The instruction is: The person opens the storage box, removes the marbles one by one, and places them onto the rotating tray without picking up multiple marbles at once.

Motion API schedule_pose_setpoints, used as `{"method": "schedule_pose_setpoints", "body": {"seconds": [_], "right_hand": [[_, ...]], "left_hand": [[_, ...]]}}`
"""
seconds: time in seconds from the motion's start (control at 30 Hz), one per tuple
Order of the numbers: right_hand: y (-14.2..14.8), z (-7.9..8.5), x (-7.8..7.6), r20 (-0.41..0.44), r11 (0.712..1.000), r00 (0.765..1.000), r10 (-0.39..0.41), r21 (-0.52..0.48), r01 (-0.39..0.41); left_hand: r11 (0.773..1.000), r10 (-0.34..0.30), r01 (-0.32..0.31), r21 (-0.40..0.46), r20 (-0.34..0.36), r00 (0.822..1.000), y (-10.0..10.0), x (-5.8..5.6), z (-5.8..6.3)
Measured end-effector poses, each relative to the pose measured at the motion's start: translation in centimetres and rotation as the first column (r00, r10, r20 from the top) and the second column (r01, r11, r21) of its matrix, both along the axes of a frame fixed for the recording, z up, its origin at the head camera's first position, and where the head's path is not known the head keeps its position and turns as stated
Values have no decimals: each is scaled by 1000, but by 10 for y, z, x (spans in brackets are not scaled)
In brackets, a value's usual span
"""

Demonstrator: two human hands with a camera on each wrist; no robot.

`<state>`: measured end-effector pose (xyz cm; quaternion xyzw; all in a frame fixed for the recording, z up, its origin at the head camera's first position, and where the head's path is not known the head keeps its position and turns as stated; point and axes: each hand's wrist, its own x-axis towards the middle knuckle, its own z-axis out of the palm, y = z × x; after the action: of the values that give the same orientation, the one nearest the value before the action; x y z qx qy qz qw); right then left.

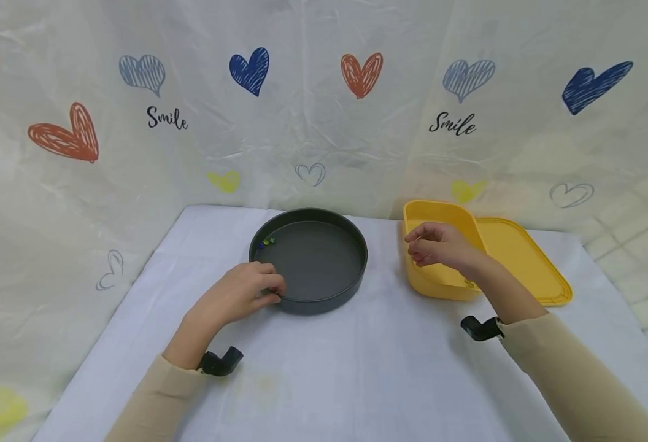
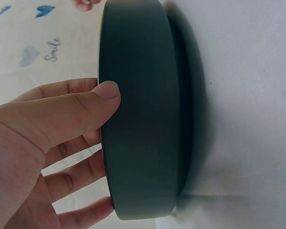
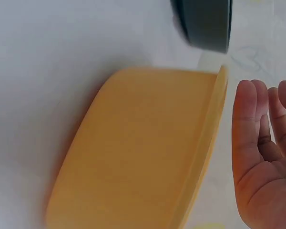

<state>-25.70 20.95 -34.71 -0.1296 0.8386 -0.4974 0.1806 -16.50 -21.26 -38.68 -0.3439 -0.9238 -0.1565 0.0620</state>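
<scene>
A round dark grey pan [image 1: 313,258] stands on the table. My left hand [image 1: 243,288] holds its near left rim; in the left wrist view the thumb [image 2: 107,90] presses the outer wall and the other fingers go over the rim. Several tiny blue, yellow and green pieces [image 1: 267,242] lie inside the pan at its left. Over the yellow tub [image 1: 440,288] hovers my right hand [image 1: 440,245], its fingers loosely bent and nothing visible between them. A small greenish piece [image 1: 470,283] shows at the tub's near right corner.
A yellow lid [image 1: 528,264] lies flat against the tub's right side. White cloth [image 1: 346,374] covers the table. Behind it hangs a pale sheet [image 1: 324,123] printed with hearts. Each wrist wears a small black camera mount.
</scene>
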Motion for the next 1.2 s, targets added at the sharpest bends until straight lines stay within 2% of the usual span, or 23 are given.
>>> {"method": "schedule_pose_setpoints", "body": {"seconds": [0.23,0.47,0.73,0.83,0.97,1.07,1.2], "right_hand": [[36,-2,0,-6,994,1000,-5,110,6],[65,-4,-5,-7,965,999,-35,261,36],[81,-8,-11,12,938,1000,-20,347,15],[78,-9,-12,-26,896,1000,16,444,-3],[71,-11,-12,-87,798,991,99,602,-27],[67,-12,-11,-109,742,983,151,669,-39],[63,-14,-9,-109,697,977,185,716,-52]], "left_hand": [[1000,6,-6,-1,-1,1000,0,-1,0],[1000,-2,2,6,-17,1000,0,-2,-1],[1000,3,-3,-3,-3,1000,0,-2,0],[1000,0,0,-3,0,1000,1,-2,1],[1000,-6,6,1,4,1000,1,-3,0],[1000,-10,10,4,7,1000,2,-3,0],[1000,-11,11,9,5,1000,2,-3,0]]}}
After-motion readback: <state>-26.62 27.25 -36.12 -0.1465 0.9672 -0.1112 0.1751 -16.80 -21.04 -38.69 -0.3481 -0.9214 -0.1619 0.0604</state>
